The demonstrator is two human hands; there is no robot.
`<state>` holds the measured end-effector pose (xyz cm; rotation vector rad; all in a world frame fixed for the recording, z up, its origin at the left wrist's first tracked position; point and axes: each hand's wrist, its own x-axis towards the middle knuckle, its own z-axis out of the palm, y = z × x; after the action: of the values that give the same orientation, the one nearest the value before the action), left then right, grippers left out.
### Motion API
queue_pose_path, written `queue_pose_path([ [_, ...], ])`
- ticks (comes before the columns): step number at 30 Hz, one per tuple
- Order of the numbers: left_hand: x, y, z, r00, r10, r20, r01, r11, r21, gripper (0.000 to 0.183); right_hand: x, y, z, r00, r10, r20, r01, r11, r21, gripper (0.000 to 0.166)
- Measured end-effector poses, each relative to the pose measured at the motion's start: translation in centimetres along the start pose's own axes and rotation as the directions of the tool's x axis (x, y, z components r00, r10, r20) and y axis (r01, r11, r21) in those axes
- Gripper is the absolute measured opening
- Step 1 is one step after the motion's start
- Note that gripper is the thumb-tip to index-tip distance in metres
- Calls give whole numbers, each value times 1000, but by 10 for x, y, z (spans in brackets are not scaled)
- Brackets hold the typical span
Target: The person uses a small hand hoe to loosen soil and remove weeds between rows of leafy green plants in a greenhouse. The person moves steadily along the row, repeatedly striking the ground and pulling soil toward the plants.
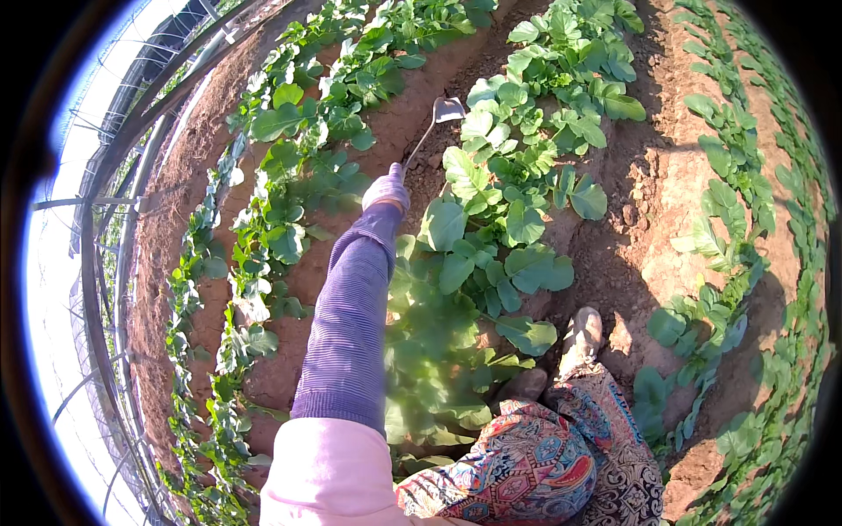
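My left hand (386,189), in a lavender knit glove, grips a small hand hoe (419,146) with my arm stretched forward. The hoe's metal blade (449,109) is at the soil in the furrow, close to the leaves of a leafy crop row (506,171). Most of the handle is hidden in my fist. A purple ribbed sleeve cover (348,315) runs over my forearm, below it a pink sleeve (329,467). My right hand is out of view.
Another leafy row (276,217) stands on the left, and more rows (730,210) run along the right. A metal greenhouse frame (89,276) curves at the left edge. My shoe (582,332) rests in the shaded furrow (605,269), beneath patterned trousers (526,460).
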<state>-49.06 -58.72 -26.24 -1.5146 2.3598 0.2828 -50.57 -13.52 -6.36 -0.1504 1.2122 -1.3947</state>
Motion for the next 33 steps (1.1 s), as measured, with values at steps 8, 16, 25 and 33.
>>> queue_pose_path([
  [8,-87,-32,30,973,-24,229,-59,936,347,61,4,1,-11,1000,-24,-15,25,999,45,12],
  [16,-200,-159,24,876,-68,478,-49,972,229,58,3,1,-27,995,-98,-23,99,992,79,13],
  [25,-106,-97,51,994,-29,106,60,950,-308,38,2,5,-24,993,-117,10,116,990,75,13],
  [33,-38,-50,-1,921,-53,386,190,927,-325,38,6,7,-21,987,-162,18,160,983,93,14],
])
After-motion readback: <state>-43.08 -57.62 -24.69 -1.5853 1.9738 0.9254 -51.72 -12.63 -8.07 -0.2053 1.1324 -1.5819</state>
